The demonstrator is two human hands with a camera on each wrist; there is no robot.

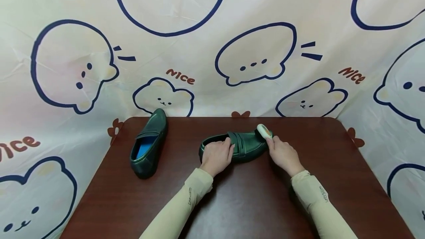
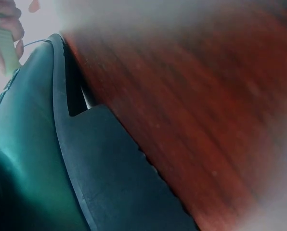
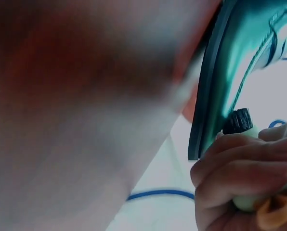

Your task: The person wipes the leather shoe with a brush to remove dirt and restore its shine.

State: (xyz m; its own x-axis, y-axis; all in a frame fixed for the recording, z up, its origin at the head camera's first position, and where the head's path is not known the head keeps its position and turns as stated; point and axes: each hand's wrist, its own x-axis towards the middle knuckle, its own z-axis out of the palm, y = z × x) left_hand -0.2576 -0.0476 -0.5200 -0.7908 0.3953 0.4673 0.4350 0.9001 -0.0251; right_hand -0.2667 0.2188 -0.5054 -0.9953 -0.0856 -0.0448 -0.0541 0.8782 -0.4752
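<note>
A dark green loafer (image 1: 249,146) lies across the table, its toe towards the right. My left hand (image 1: 216,156) grips it by the near side of the opening, fingers curled over the rim. My right hand (image 1: 284,155) holds a small brush (image 1: 264,131) with a pale green handle at the toe. In the right wrist view, black bristles (image 3: 238,121) touch or nearly touch the toe's upper, and an orange loop (image 3: 274,211) hangs from the handle. The left wrist view shows the shoe's dark sole (image 2: 119,168) side-on, tilted against the tabletop.
A matching green loafer (image 1: 156,124) with a blue insole stands at the table's left, toe pointing away. The brown table (image 1: 252,202) ends at a cartoon-printed cloth (image 1: 206,54), which also hangs along both sides.
</note>
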